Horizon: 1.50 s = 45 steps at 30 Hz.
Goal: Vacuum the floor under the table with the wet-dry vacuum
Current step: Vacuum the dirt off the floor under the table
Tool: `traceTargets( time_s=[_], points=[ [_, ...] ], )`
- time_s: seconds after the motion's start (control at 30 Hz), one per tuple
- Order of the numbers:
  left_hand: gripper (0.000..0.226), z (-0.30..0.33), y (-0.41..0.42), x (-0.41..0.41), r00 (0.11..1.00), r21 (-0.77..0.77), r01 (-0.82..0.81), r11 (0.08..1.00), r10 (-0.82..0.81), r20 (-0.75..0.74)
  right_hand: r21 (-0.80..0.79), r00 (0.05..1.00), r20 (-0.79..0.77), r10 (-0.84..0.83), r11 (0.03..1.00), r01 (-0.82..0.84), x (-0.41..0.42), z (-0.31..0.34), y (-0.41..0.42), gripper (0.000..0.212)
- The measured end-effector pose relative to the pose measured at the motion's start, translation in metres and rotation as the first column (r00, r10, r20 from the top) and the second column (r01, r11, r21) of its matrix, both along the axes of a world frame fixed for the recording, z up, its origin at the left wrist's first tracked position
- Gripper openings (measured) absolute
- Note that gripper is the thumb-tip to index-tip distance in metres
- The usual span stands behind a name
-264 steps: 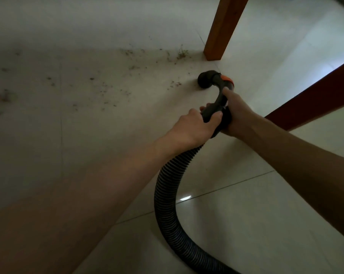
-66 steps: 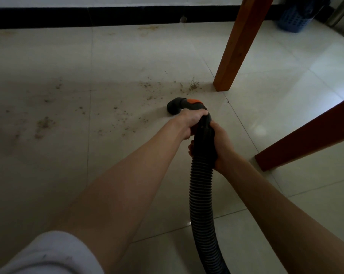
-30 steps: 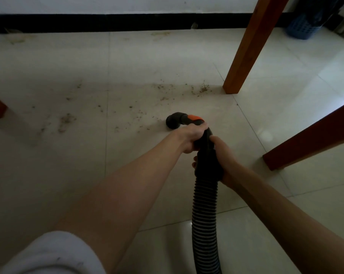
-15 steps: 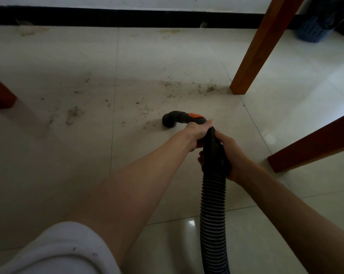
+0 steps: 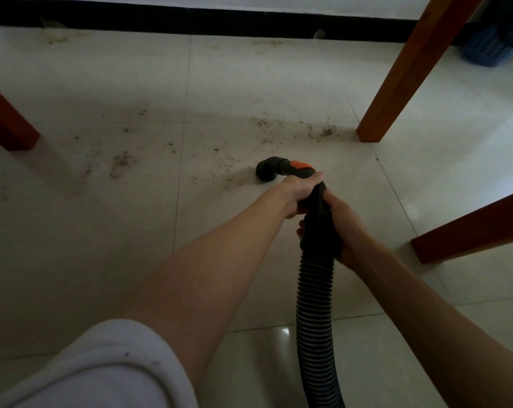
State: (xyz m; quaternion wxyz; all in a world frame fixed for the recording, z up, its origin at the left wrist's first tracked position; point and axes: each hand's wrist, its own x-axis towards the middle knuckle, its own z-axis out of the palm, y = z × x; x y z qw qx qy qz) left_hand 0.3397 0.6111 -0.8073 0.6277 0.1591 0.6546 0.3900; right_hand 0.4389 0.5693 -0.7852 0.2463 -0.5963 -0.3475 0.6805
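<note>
Step in hand: sweeping the nozzle (image 5: 268, 169) over the floor (image 5: 72, 237) under the desk; judged partway through, since plenty of debris is left.

Left to right:
- Left leg (image 5: 9, 125) of the desk, dark red-brown, foot on the tile. The desk top is out of view.
- Debris (image 5: 121, 163): a smeared patch just right of that leg, then loose specks running across the tile toward the far leg (image 5: 396, 75), with a denser cluster beside its foot. Some specks lie just left of the nozzle.
- Nozzle: black elbow with an orange band, mouth turned down at the floor; whether it touches the tile cannot be told.
- Left hand (image 5: 299, 192): arm stretched forward, sleeve (image 5: 102, 369) at the shoulder, fingers wrapped over the handle just behind the orange band.
- Hose (image 5: 315, 304): ribbed, black, running from the handle back toward the person and out of the bottom edge.
- Right hand (image 5: 342, 228): lower on the grip, curled round the cuff where the hose joins, arm slightly bent.
- Right leg (image 5: 467, 228) and a blue basket (image 5: 485, 45) by the wall.

Next move, as a judgement: carry the nozzle left through the near specks to the smeared patch, mouth kept low; then out to the cluster by the far leg. The hose needs slack, and the nozzle should clear the legs
</note>
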Motion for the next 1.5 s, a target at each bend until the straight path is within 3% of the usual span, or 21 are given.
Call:
traceTargets(
  time_s=[0.17, 0.43, 0.63, 1.1, 1.5],
  points=[
    [0.041, -0.005, 0.005, -0.003, 1.0, 0.001, -0.017, 1.0, 0.017, 0.007, -0.034, 0.996, -0.087, 0.023, 0.999, -0.026, -0.001, 0.003, 0.004, 0.036],
    [0.04, -0.01, 0.007, -0.014, 0.998, -0.001, -0.057, 0.998, 0.057, 0.008, -0.046, 0.993, -0.119, 0.026, 0.998, -0.032, -0.01, 0.001, 0.003, 0.036],
    [0.051, -0.013, 0.007, -0.019, 0.998, -0.022, -0.044, 0.999, 0.045, 0.035, -0.009, 0.996, -0.084, 0.017, 1.0, -0.018, -0.016, -0.006, 0.001, 0.036],
    [0.018, -0.016, -0.009, -0.01, 0.981, -0.058, 0.045, 0.997, -0.033, 0.192, -0.089, 0.988, -0.094, 0.119, 0.988, -0.127, 0.009, -0.004, -0.01, 0.043],
    [0.02, -0.01, -0.018, -0.017, 0.983, -0.058, 0.088, 0.994, -0.078, 0.169, -0.166, 0.978, -0.116, 0.173, 0.967, -0.191, 0.011, 0.006, -0.015, 0.044]
  ],
)
